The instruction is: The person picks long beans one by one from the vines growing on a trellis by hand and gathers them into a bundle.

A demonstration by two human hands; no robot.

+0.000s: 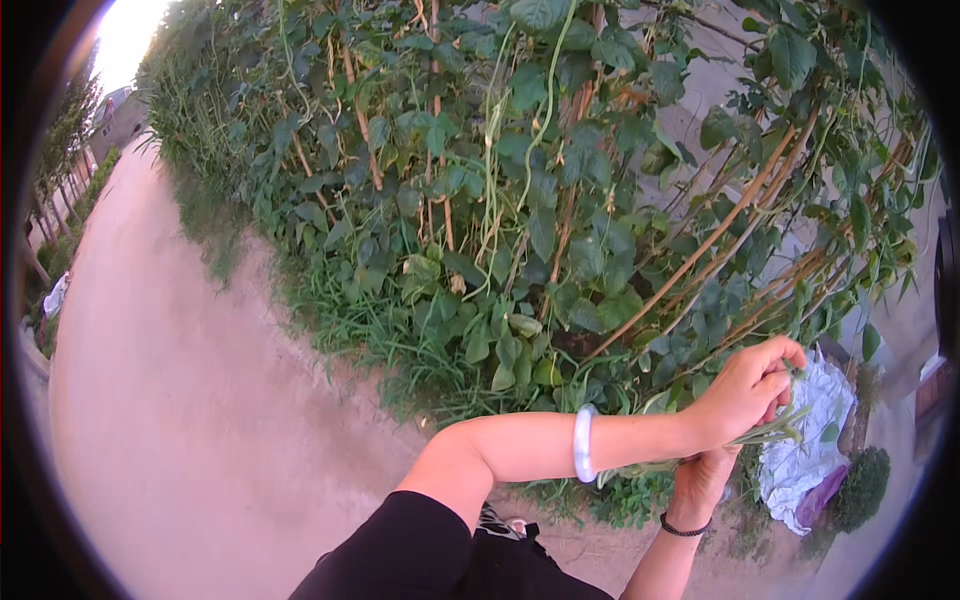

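A bundle of long green bean pods is gripped in my right hand, which is partly covered by my left forearm. Pod ends stick out to the right, and more of the bundle shows below the left wrist. My left hand crosses above it with bent fingers. A bit of green shows at its fingertips, but whether they pinch it is unclear. Just beyond both hands stand climbing bean plants with broad leaves. Long thin pods hang among the leaves.
Wooden poles lean through the vines at a slant. A crumpled whitish sheet with a purple piece lies right of my hands, beside a small bush. Grass edges a pale dirt path on the left.
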